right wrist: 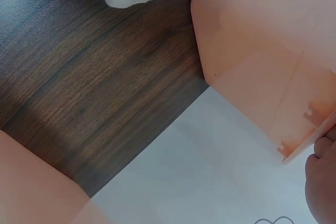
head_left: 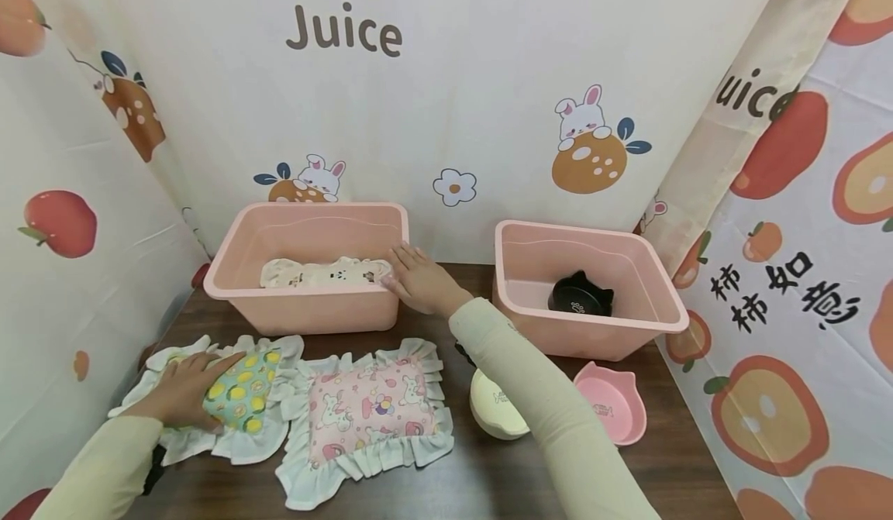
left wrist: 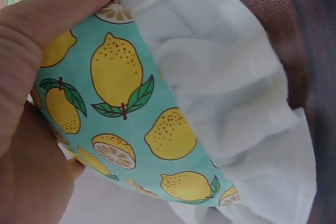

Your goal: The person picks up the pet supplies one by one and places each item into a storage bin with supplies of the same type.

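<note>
My left hand (head_left: 183,392) grips a small frilled cushion (head_left: 240,392) with yellow lemons on green, its thumb lying across the print in the left wrist view. A white ruffle edges this cushion. Beside it on the table lies a pink frilled cushion (head_left: 373,408) with cartoon animals. At the right end of the left pink bin (head_left: 307,311), my right hand (head_left: 422,280) rests on the rim with its fingers extended. Inside that bin lies a cream frilled cloth item (head_left: 324,273) with small animal prints. In the right wrist view only part of the right hand shows, at the right edge.
A second pink bin (head_left: 593,334) stands at the right, holding a black cat-ear bowl (head_left: 580,295). In front of it are a pink cat-ear bowl (head_left: 614,404) and a cream bowl (head_left: 494,408), partly behind my right forearm. Printed curtains (head_left: 446,117) enclose the dark wooden table (head_left: 488,489).
</note>
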Motion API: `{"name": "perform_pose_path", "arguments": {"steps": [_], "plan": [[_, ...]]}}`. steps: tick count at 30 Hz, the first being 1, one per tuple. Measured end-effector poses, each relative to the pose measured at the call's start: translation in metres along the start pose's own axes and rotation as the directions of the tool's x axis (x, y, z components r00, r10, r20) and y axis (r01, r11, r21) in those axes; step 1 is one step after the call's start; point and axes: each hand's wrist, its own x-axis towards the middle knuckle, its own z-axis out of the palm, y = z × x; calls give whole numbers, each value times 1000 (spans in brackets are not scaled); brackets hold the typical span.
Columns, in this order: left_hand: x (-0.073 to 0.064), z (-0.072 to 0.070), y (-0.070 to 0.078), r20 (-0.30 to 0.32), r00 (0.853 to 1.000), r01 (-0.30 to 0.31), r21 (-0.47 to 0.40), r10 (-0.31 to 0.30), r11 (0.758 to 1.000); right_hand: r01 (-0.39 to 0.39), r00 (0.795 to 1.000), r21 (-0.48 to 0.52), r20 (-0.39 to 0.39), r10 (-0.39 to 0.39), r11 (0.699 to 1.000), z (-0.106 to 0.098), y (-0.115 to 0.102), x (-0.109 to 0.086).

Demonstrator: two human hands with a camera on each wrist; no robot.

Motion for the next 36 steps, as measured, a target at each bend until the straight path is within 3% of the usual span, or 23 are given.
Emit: {"name": "perform_pose_path", "arguments": {"steps": [6,10,16,19,23,26,30,36], "plan": [[-11,2,-4,-100,994,-29,39,33,999,1,1000,-7,2,-1,1000,-2,-2,-1],[-22,-2,-4,-133,990,-26,58,34,998,4,1000,-12,-2,-4,1000,0,-1,0],[-39,-20,-1,-124,992,17,71,-8,997,4,1000,-13,-19,-4,1000,2,1,0],[-48,-32,1,-160,987,13,95,2,995,5,1000,-12,-22,-5,1000,2,1,0],[-58,-49,5,-263,963,-19,129,53,992,16,1000,-9,-23,-16,1000,0,0,0],[-62,-64,10,-334,937,-44,172,100,984,16,1000,-10,-25,-17,1000,1,1,0],[-63,-86,14,-385,911,-63,224,148,973,15,999,-11,-31,-15,1000,4,1,2],[-52,-117,20,-442,872,-96,271,213,958,7,1000,4,-27,-7,1000,4,1,3]]}}
